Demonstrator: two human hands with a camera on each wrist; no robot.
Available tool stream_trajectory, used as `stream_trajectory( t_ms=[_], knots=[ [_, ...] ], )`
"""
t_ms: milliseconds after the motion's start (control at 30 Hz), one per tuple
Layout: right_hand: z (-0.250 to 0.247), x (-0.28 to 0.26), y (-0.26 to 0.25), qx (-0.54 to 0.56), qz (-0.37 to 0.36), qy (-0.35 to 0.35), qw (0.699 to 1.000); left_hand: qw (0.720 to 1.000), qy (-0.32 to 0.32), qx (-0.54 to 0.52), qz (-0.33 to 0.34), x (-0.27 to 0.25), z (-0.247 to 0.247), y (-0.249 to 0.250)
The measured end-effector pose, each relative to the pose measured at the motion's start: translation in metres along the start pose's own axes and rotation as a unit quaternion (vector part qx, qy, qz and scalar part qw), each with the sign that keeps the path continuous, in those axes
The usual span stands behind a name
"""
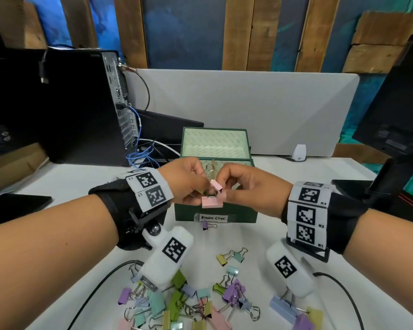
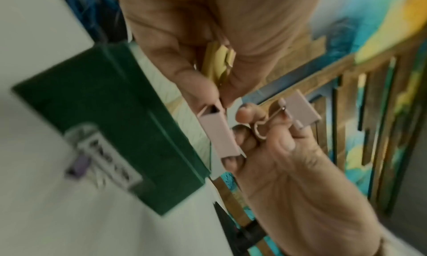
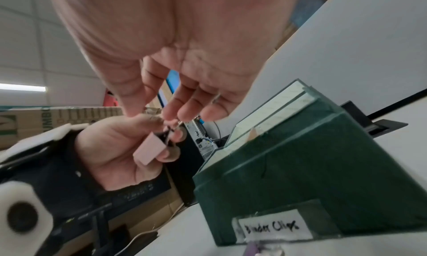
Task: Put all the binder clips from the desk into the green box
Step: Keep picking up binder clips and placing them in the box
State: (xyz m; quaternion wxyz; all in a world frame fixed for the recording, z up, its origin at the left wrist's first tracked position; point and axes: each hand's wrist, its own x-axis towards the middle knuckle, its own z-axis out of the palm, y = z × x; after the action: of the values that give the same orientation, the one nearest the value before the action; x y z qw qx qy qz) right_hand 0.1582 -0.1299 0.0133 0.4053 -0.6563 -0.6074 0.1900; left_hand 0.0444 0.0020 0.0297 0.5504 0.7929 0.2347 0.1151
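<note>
The green box [image 1: 215, 212], labelled "Binder Clips", stands mid-desk with its lid open at the back; it also shows in the wrist views [image 2: 110, 114] [image 3: 323, 168]. Both hands meet above its front edge. My left hand [image 1: 197, 186] [image 2: 208, 92] pinches a large pink clip [image 1: 212, 202] [image 2: 218, 132] [image 3: 150, 150] and keeps a yellow clip [image 2: 217, 62] tucked in its palm. My right hand [image 1: 227, 184] [image 3: 161, 112] pinches a smaller pink clip [image 1: 216, 185] [image 2: 300, 112] by its wire handle. Several pastel clips [image 1: 188, 303] lie piled on the near desk. One purple clip [image 1: 206, 225] lies at the box's front.
A black PC tower [image 1: 81, 103] with blue cables [image 1: 141, 156] stands at the back left. A monitor [image 1: 396, 103] is at the right and a grey partition [image 1: 248, 103] runs behind the box. Black cables [image 1: 98, 289] cross the near desk beside the clip pile.
</note>
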Motion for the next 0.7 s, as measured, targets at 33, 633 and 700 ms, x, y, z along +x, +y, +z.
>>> stream_trajectory(
  t_ms=[33, 633, 700],
  knots=[
    [-0.004, 0.002, 0.001, -0.002, 0.013, 0.014, 1.0, 0.999, 0.022, 0.035, 0.014, 0.002, -0.003, 0.002],
    [-0.027, 0.008, 0.002, -0.287, 0.116, 0.045, 0.95, 0.901, 0.121, 0.395, 0.131, 0.045, -0.021, 0.0],
    [-0.022, -0.001, 0.0, -0.283, 0.122, -0.049, 0.95, 0.9, 0.101, 0.407, 0.121, 0.048, -0.021, -0.005]
  ],
)
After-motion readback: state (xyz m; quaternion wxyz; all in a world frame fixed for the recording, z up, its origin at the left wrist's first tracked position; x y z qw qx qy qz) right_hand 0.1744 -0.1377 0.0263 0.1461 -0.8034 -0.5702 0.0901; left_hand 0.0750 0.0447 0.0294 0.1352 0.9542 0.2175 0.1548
